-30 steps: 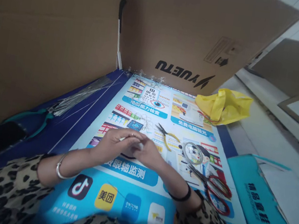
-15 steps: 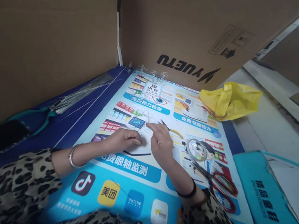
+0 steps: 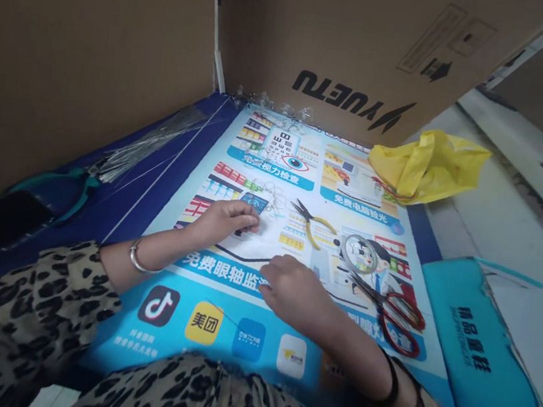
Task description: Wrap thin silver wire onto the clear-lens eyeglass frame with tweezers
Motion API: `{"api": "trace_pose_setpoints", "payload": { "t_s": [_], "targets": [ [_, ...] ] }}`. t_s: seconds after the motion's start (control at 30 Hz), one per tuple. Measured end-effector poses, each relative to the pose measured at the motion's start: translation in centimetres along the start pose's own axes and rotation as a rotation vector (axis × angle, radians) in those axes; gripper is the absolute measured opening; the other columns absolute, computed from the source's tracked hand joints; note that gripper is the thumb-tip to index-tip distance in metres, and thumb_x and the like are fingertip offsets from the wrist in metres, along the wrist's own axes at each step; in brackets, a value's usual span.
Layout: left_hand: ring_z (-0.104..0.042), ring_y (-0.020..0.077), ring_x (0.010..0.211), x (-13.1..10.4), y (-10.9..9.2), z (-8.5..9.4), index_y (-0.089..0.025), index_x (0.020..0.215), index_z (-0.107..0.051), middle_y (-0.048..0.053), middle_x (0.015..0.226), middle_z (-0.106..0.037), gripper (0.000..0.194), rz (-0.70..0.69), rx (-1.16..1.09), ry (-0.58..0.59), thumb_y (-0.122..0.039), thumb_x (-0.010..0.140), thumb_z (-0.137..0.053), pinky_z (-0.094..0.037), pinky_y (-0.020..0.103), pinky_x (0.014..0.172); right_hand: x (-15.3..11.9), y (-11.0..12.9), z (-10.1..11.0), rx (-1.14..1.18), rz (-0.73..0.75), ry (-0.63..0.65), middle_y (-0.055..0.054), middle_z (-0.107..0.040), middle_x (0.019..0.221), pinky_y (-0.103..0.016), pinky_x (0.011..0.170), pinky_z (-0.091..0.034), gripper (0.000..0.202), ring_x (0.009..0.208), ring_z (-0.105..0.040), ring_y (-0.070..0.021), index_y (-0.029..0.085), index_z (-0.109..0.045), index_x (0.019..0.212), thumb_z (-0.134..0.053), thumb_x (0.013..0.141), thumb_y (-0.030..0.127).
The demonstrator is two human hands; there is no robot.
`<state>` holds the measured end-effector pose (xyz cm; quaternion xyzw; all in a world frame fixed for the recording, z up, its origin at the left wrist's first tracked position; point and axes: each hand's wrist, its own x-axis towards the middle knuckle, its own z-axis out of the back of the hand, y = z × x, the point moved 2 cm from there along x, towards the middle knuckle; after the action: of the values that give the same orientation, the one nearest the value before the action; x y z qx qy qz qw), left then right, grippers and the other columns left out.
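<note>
Above the middle of the printed poster (image 3: 246, 237), my left hand (image 3: 229, 223) is closed in a pinch; whatever is between its fingertips is too small to make out. My right hand (image 3: 292, 291) is lower and to the right, its fingers curled together over the poster's printed text, and anything in them is too fine to see. Just beyond my left hand lies a loose tangle of thin clear wire (image 3: 272, 197). Yellow-handled pliers (image 3: 313, 223) rest open past my right hand. A roll of clear tape (image 3: 359, 254) and red-handled scissors (image 3: 390, 312) lie to the right.
Cardboard walls (image 3: 326, 29) stand behind and at the left. More clear twisted pieces (image 3: 275, 108) lie along the back edge. A bundle of thin wires (image 3: 143, 145) and teal-handled pliers (image 3: 79, 190) are left. A yellow bag (image 3: 428, 168) and a teal package (image 3: 466, 325) are right.
My right hand has moved down toward me, away from the wire tangle and my left hand, uncovering the yellow-handled pliers. My left hand stays pinched near the same spot. The view has shifted slightly.
</note>
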<state>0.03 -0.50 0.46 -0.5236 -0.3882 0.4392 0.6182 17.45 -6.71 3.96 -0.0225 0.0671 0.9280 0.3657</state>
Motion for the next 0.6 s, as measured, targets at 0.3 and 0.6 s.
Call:
{"api": "trace_pose_setpoints", "payload": {
  "t_s": [0.3,0.6],
  "targets": [
    [-0.057,0.0088,0.065,0.2,0.6,0.5,-0.014,0.077,-0.061,0.003,0.074,-0.066,0.015,-0.049,-0.047,-0.065,-0.026,0.081,-0.053,-0.046,0.021,0.062,-0.4,3.0,-1.4,-0.093,0.012,0.138,-0.008,-0.058,0.076,-0.028,0.055,-0.035,0.011,0.067,-0.052,-0.0184,0.014,-0.056,0.08,-0.046,0.08,0.01],
    [-0.054,0.0081,0.061,0.1,0.7,0.4,-0.015,0.071,-0.059,0.002,0.071,-0.064,0.015,-0.137,-0.018,-0.031,-0.023,0.08,-0.051,-0.043,0.02,0.058,-1.6,6.7,-0.9,-0.112,-0.019,0.18,-0.011,-0.059,0.081,-0.031,0.06,-0.038,0.016,0.076,-0.053,-0.0224,0.012,-0.058,0.084,-0.05,0.082,0.026]
  ]
}}
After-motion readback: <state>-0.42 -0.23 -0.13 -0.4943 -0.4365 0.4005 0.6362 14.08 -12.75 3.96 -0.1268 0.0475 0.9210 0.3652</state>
